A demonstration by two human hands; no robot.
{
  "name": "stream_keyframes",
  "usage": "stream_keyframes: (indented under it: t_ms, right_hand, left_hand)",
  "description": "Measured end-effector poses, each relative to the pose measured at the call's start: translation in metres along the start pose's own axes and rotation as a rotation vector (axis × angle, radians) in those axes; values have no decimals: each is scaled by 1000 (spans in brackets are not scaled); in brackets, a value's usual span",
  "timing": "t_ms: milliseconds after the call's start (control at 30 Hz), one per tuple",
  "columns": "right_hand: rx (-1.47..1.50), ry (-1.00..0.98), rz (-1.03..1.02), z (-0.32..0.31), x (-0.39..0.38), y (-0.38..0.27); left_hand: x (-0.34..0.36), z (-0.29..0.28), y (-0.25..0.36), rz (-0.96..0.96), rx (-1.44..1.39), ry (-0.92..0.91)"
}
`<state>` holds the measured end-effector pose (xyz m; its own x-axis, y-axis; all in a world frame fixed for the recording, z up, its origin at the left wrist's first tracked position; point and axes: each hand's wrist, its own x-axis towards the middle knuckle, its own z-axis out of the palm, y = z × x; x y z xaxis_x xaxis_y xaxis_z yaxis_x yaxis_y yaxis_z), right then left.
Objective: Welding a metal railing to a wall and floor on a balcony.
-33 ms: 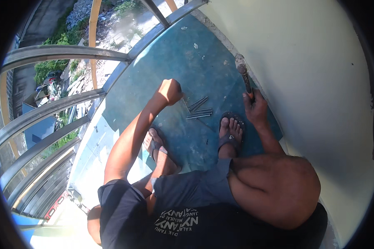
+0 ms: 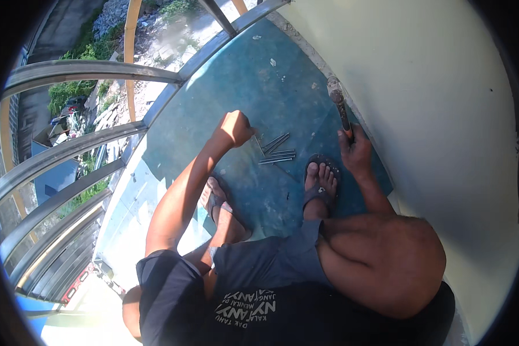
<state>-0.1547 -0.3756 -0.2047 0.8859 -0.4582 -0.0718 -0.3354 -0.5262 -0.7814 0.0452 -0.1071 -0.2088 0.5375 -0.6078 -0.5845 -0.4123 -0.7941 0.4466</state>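
My left hand [image 2: 236,128] is closed in a fist above the blue-green floor sheet [image 2: 225,86]. A thin nail-like metal rod [image 2: 260,145] runs down from the fist towards the sheet; its upper part is hidden in the hand. Beside it lie several loose metal rods [image 2: 278,157], long and thin like nails, some side by side and some slanted. On the right, my right hand [image 2: 356,150] grips a hammer [image 2: 341,109] by its handle near the wall. The hammer's worn, whitish head points away from me.
A pale wall [image 2: 438,115] rises along the right. On the left stands a curved metal railing [image 2: 92,70], with rubble and plants far below. My sandalled left foot [image 2: 216,199] and right foot [image 2: 321,181] are planted either side of the rods.
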Motion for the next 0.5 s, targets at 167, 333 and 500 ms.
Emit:
stream_keyframes:
  t_ms: [167, 333, 500]
  right_hand:
    - [-3, -42, 2, 0, -13, 8]
    - [2, -48, 12, 1, -15, 13]
    - [-17, -58, 76, 2, -15, 18]
  left_hand:
    - [-14, 27, 0, -248, -163, 19]
    - [-17, 42, 9, -297, -71, 49]
    - [-15, 44, 12, -343, -190, 14]
